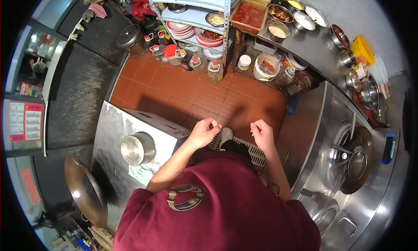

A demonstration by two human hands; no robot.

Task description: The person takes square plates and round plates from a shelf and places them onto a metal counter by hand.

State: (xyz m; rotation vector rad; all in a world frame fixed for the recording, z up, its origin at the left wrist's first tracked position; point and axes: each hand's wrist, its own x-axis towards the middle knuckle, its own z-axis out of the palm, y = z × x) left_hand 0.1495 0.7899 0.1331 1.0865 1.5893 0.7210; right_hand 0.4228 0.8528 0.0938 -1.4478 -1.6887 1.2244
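Both hands are raised in front of the maroon shirt (pixel 226 203), apart from each other, above the tiled floor. My left hand (pixel 205 132) has its fingers curled in, and whether anything is inside them is too small to tell. My right hand (pixel 262 133) is also curled, thumb and fingertips together, with its contents hidden. Nearest to my left hand is the steel table (pixel 111 129), where a metal pot (pixel 138 149) stands beside a pale cloth (pixel 141 174). A shoe (pixel 226 135) shows between the hands, near a floor grate (pixel 252 151).
A large wok (pixel 85 192) leans at the table's left side. Shelves (pixel 191 18) with plates stand ahead, bottles (pixel 215 70) below them. The right counter (pixel 320 61) holds bowls. A stove area (pixel 344 203) with a wok (pixel 358 161) and ladles lies at the right.
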